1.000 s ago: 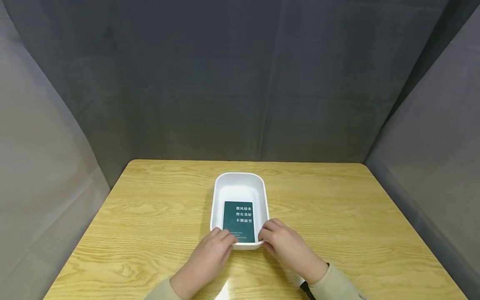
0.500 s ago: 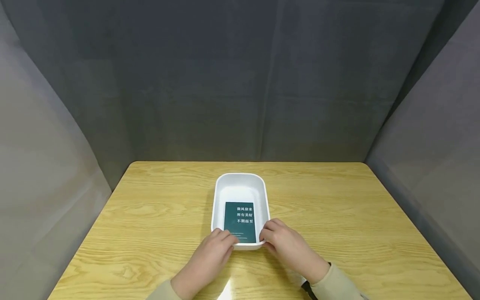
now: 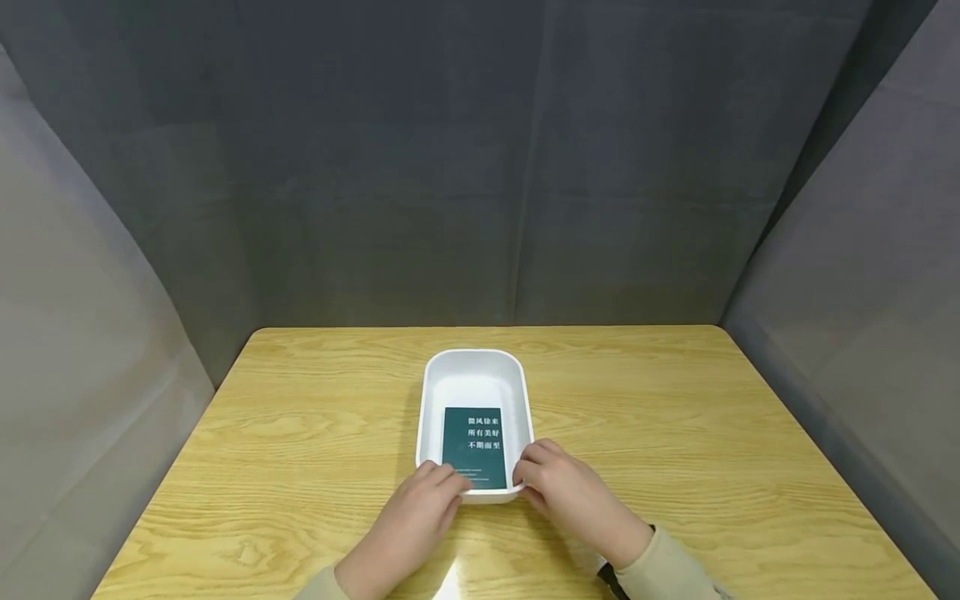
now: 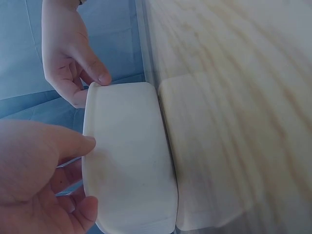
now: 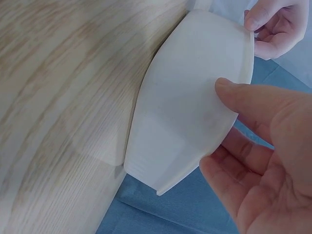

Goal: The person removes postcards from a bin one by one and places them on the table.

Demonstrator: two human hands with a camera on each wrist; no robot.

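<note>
- Head view first: two beige sleeves (image 3: 660, 575) are coming in from the near edge of the wooden table (image 3: 675, 433).
- Left hand (image 3: 408, 525) is gripping the near left corner of the white tray (image 3: 423, 417), fingers curling over the rim, thumb pressing on the outer wall.
- Right hand (image 3: 573, 492) is doing the same at the near right corner, fingers hooking over the rim and pinching the wall.
- Left wrist view is showing the tray's wall (image 4: 129, 161) between that thumb (image 4: 68, 141) and the fingers below; the other hand (image 4: 68, 53) is pinching the far corner.
- Right wrist view is confirming it: thumb (image 5: 248, 100) lying on the tray's outer wall (image 5: 190, 112), fingers curling underneath.
- Tray is sitting flat on the table, about mid-width, toward the near side.
- Dark green card (image 3: 474, 447) with white lettering is lying flat inside the tray, at its near end, between the two hands.
- Farther back, grey cloth (image 3: 450, 167) is hanging behind and to both sides of the table.
</note>
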